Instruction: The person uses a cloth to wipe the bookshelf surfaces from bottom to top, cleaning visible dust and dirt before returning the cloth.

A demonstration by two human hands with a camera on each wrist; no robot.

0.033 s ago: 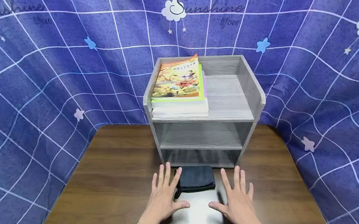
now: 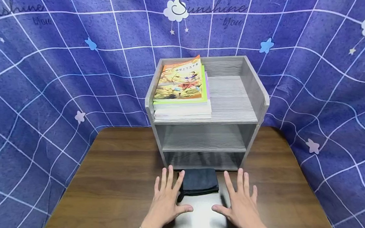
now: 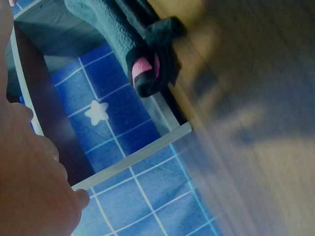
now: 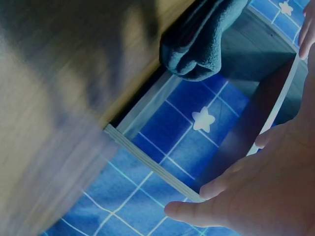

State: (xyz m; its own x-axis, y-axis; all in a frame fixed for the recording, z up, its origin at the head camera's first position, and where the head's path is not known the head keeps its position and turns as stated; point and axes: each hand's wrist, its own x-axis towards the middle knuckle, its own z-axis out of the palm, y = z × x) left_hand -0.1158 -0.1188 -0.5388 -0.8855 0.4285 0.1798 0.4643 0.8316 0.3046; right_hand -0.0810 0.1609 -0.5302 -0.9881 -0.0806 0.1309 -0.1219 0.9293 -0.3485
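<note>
head view: the left hand [image 2: 167,200] and right hand [image 2: 242,205] are spread, fingers pointing forward, neither gripping anything. the dark folded cloth [image 2: 200,180] lies on the counter [image 2: 117,182], ahead of and between both hands; its long axis runs crosswise, from the left hand's side to the right's. the left hand is nearer: its index finger overlaps the cloth's left end in this view; contact cannot be confirmed. the gray shelf [image 2: 230,96] stands just beyond the cloth.

left wrist view: the cloth's end, with a pink patch [image 3: 141,66], is apart from the visible fingers; their spread cannot be told here.

right wrist view: fingers are spaced; the cloth's folded end [image 4: 194,64] is clear of them.
</note>
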